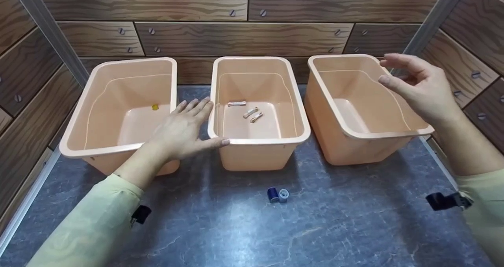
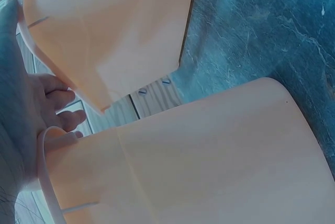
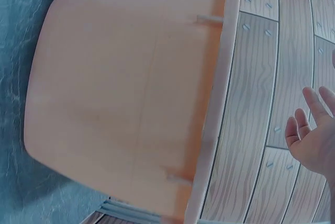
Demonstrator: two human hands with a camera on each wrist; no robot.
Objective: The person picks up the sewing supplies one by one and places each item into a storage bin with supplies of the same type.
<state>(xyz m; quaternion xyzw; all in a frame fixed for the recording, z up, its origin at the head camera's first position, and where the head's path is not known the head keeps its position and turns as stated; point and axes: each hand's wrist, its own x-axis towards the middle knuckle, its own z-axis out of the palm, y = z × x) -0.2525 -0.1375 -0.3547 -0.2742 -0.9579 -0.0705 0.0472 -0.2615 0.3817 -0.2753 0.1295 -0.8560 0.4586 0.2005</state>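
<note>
My left hand [image 1: 182, 130] lies palm down, fingers spread, over the gap between the left bin [image 1: 76, 149] and the middle bin [image 1: 271, 141]. Its thumb and fingertips rest at the middle bin's rim. In the left wrist view the hand [image 2: 39, 98] stands beside both rims. Over the side of the right bin [image 1: 386, 134] hangs my right hand [image 1: 423, 88], thumb and fingers apart and nothing between them. Three small pale bundles, one [image 1: 236, 103] farther back, lie in the middle bin. A small yellow piece [image 1: 155, 107] sits inside the left one.
A dark blue thread spool [image 1: 272, 195] and a light blue spool [image 1: 283, 195] stand side by side on the grey-blue marbled table [image 1: 220, 235], in front of the middle bin. Wood-patterned walls [image 1: 244, 38] enclose the back and sides.
</note>
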